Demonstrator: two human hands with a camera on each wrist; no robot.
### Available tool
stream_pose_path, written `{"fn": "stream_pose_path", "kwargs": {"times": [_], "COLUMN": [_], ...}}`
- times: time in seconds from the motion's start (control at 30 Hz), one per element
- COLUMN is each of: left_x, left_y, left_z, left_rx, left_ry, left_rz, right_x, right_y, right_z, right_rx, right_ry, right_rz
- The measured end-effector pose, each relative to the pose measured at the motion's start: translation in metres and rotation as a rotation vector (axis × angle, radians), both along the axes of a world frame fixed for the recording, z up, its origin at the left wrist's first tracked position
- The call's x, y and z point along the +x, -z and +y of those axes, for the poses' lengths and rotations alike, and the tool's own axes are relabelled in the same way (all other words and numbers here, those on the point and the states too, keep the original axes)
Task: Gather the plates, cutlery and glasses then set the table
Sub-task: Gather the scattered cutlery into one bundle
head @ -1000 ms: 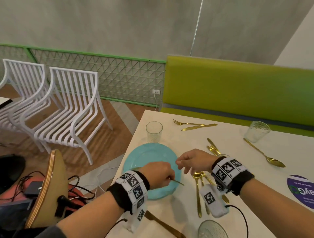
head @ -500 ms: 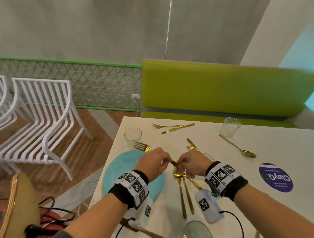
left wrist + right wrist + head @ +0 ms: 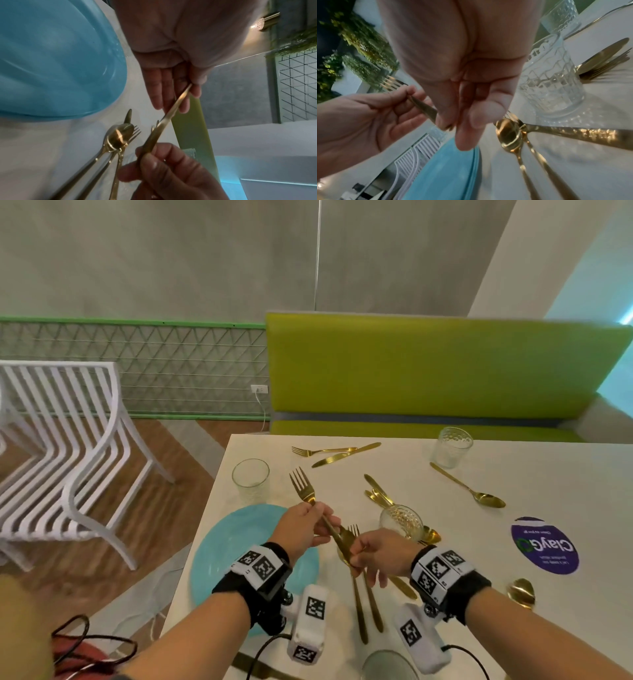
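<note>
A gold fork [image 3: 303, 487] is held above the white table [image 3: 445, 542], tines up and pointing away. My left hand [image 3: 320, 520] pinches its neck just below the tines. My right hand [image 3: 356, 553] pinches the far end of its handle [image 3: 171, 112]. In the right wrist view the tines [image 3: 392, 83] show beyond my left hand [image 3: 376, 115]. A blue plate [image 3: 236, 546] lies under my left wrist. Beside it on the table lie a gold spoon [image 3: 120, 136] and another fork [image 3: 371, 607].
Glasses stand left of the fork [image 3: 251, 479], by my right hand [image 3: 400, 520] and at the far right [image 3: 452, 446]. A fork and knife [image 3: 346, 455], knives [image 3: 376, 491] and a spoon [image 3: 469, 491] lie beyond. A purple sticker [image 3: 544, 546], green bench [image 3: 428, 364] and white chair [image 3: 85, 457] surround.
My left hand has lifted the fork off the plate and raised its tines. My right hand has come in and taken the end of the handle. The head view swung right.
</note>
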State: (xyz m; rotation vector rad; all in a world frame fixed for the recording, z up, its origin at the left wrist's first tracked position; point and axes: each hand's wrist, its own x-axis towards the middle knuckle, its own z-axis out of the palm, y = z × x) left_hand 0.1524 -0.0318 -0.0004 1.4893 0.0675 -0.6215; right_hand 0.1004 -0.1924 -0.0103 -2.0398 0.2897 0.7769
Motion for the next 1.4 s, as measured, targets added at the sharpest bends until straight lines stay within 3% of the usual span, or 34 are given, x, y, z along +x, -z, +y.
{"fn": "stream_pose_path", "kwargs": {"times": [0.2,0.4,0.6,0.73,0.87,0.97,1.03,1.23,1.4], "left_x": [0.009,0.004,0.0,0.001,0.004,0.004,0.003,0.003,0.008], "left_y": [0.009,0.019,0.022,0.024,0.028,0.027,0.026,0.026,0.028], "left_z": [0.02,0.029,0.025,0.021,0.013,0.005,-0.001,-0.004,0.006], "left_rx": [0.081,0.196,0.225,0.214,0.206,0.141,0.069,0.142,0.248], "left_ry": [-0.145,-0.083,0.016,0.005,-0.029,0.001,0.049,0.084,0.01], "left_rz": [0.002,0.049,0.101,0.135,0.156,0.196,0.225,0.189,0.143], "right_x": [-0.001,0.008,0.018,0.021,0.026,0.03,0.031,0.031,0.021], "right_y": [0.029,0.067,0.07,0.056,0.034,0.02,0.015,0.018,0.035], "right_z": [0.002,0.015,0.016,0.003,-0.005,0.001,0.01,0.023,0.013], "right_rx": [-0.568,-0.725,-0.671,-0.485,-0.239,-0.004,0.065,-0.132,-0.558], "right_ry": [-0.383,-0.351,-0.314,-0.254,-0.077,0.084,0.092,-0.052,-0.209], "right_rz": [0.124,0.049,0.059,0.012,-0.164,-0.222,-0.23,-0.237,-0.122]}}
